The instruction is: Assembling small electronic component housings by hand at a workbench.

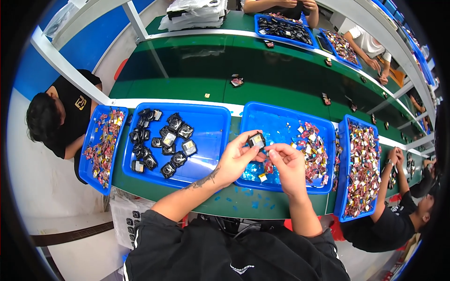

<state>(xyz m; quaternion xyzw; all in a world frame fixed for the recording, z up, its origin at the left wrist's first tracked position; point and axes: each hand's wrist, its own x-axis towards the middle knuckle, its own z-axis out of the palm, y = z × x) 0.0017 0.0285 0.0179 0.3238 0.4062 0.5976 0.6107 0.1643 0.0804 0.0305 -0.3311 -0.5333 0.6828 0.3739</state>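
Observation:
Above the near edge of a blue tray [248,183], my left hand [236,159] holds a small black square device [257,140] with a pale, yellowish face between thumb and fingers. My right hand [289,166] is closed in a pinch just right of the device; what sits between its fingertips is too small to make out. Below these fingertips shows a small red piece [268,167], and I cannot tell whether it hangs or lies in the tray. Red, yellow and white small parts [315,154] heap up in the tray's right side, with blue film scraps at its left.
Left of my hands, another blue tray [213,140] holds several black devices [174,122]. Parts fill a blue tray [360,173] at right and a narrow one [101,150] at far left. A green conveyor belt [187,70] carries a few pieces; co-workers sit around.

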